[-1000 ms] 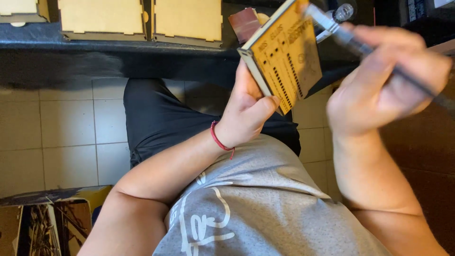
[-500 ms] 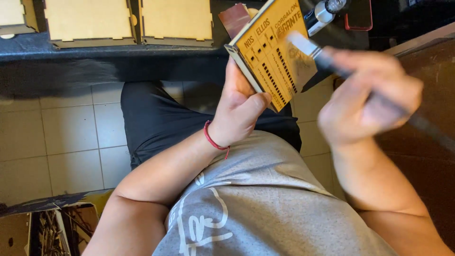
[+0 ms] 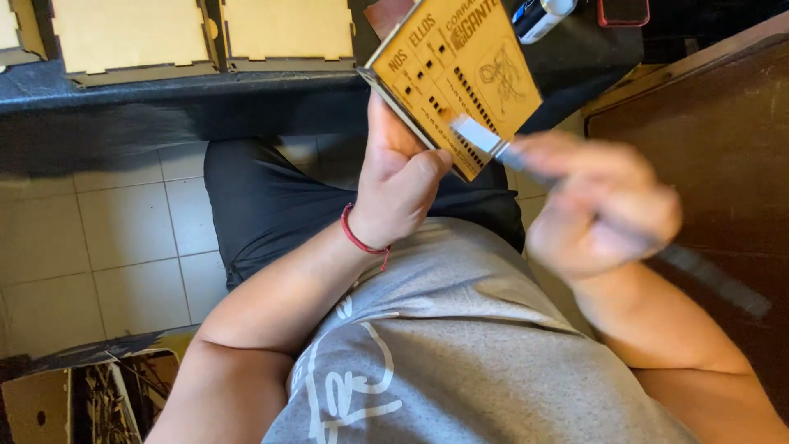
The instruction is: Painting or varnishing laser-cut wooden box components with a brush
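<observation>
Two flat pale wooden box panels [image 3: 205,34] lay at the dark surface's [image 3: 164,86] near edge. The left hand [image 3: 399,185] gripped a thin engraved tan wooden board [image 3: 456,78], tilted, above the lap. The blurred right hand [image 3: 604,210] was closed around a long dark-handled flat brush [image 3: 526,164], its tip touching the board.

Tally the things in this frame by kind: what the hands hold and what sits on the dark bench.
Engraved tan wooden boxes held in the left hand: 1
Flat brushes with a dark handle in the right hand: 1
Plain tan wooden boxes on the dark bench: 3
Total: 5
</observation>
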